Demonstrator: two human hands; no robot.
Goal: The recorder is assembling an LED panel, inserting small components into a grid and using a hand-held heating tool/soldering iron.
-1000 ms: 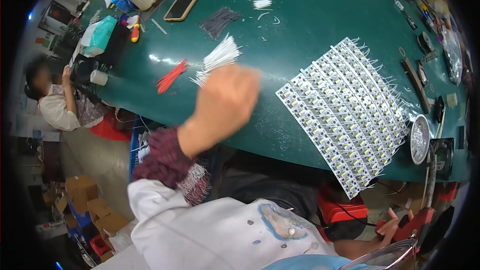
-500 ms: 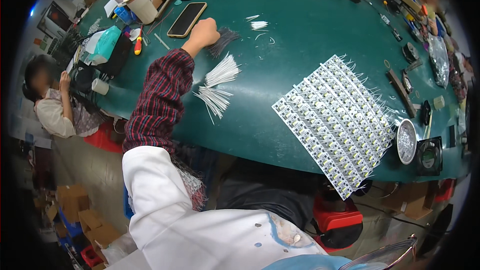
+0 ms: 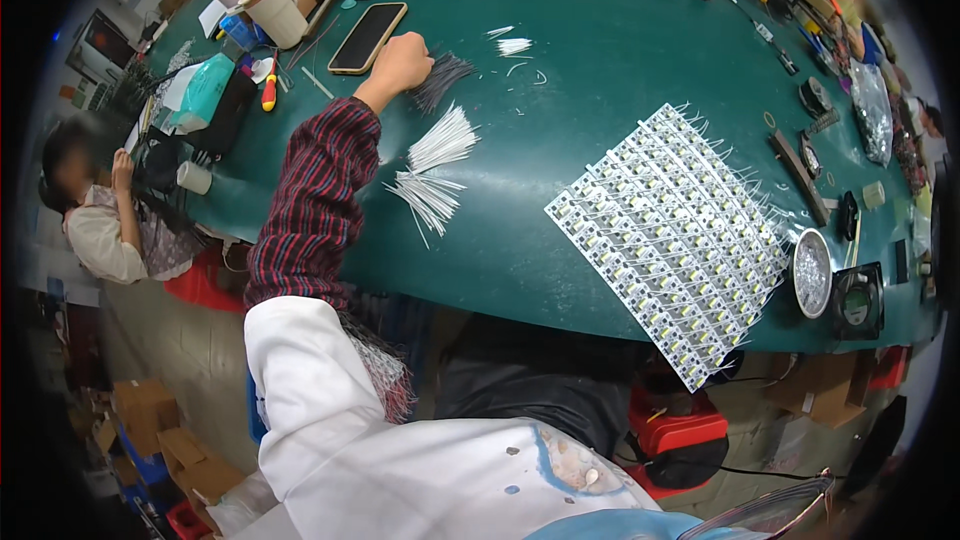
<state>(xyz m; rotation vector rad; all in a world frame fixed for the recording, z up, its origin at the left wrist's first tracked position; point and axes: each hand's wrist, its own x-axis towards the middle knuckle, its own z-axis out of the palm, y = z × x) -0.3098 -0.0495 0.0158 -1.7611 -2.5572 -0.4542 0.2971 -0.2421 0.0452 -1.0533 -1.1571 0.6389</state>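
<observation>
left hand (image 3: 402, 62) moved to grey strands (image 3: 444, 83), fingers (image 3: 420, 62) curled — tips hidden, can't tell hold

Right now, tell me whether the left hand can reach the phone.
Probably yes: the left hand is right beside the phone, and nothing covers it. The hand is at the dark wires; whether it grips them is hidden.
</observation>
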